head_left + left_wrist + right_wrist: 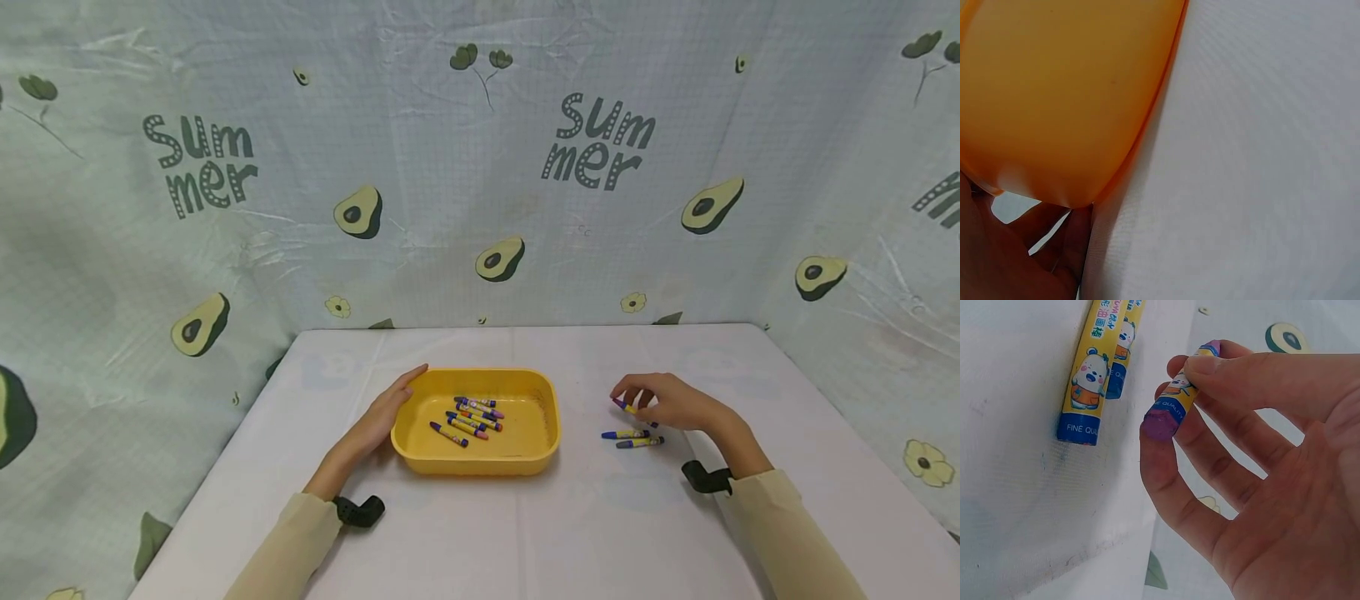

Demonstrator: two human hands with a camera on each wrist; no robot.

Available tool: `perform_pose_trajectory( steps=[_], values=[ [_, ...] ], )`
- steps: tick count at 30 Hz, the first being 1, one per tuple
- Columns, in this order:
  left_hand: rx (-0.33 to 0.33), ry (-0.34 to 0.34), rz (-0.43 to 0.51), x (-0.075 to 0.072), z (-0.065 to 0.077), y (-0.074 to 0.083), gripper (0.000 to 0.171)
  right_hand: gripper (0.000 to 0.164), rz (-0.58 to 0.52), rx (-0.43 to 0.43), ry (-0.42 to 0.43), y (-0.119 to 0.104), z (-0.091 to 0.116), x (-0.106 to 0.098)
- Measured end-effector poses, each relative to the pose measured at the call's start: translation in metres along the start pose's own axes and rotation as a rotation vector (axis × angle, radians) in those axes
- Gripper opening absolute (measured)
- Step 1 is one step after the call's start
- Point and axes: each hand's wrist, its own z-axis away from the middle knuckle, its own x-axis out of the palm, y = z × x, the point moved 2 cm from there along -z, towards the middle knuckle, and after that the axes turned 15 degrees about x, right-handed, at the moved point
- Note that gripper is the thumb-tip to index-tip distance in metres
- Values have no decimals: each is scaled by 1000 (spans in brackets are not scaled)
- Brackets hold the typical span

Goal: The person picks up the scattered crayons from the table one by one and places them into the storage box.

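Observation:
A yellow plastic tray (476, 467) sits on the table with several paper-wrapped oil pastels (467, 423) inside it. My left hand (382, 421) holds the tray at its left end; in the left wrist view its fingers (1075, 244) touch the orange-looking outer wall. To the right of the tray, my right hand (671, 402) pinches a purple oil pastel (1175, 400) between thumb and fingers, just above the table. Two blue-ended oil pastels (625, 434) lie side by side below that hand, their yellow wrappers (1092, 369) showing a cartoon bear.
A white cloth covers the table (517, 533). Behind and beside it hangs a pale curtain (420, 150) printed with avocados and lettering. Each wrist bears a black camera mount (360, 511).

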Motion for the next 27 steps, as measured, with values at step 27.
perform_pose_trajectory(
  steps=[27],
  values=[
    [-23, 1, 18, -1, 2, 0, 52, 33, 11, -82, -112, -40, -21, -8]
  ],
)
